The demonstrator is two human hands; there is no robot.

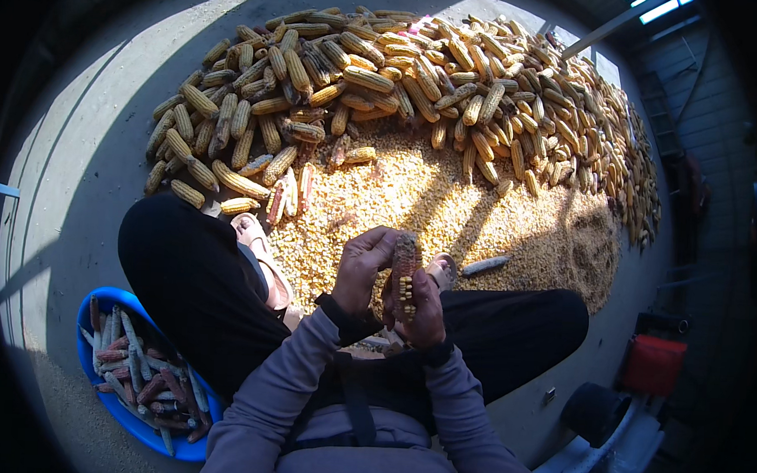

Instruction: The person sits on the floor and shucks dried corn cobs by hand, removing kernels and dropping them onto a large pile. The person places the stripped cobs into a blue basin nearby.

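Between my knees, both hands grip one dried corn cob (405,272) held upright over the floor. Most of its visible side is stripped to reddish-brown, and a few rows of yellow kernels cling to the lower right. My left hand (363,267) holds it from the left, thumb near the upper end. Lower down, my right hand (425,310) wraps the kernel-bearing part, its thumb against the rows. Beneath and beyond spreads a thick layer of loose corn kernels (380,193). A bare pale cob (486,265) lies on them, right of my right foot.
A large heap of unshelled corn ears (422,69) curves around the far side. At my left a blue plastic tub (92,376) holds many stripped cobs. A red object (654,365) and a black wheel-like part (594,414) stand at the right. A post (601,38) rises behind the heap.
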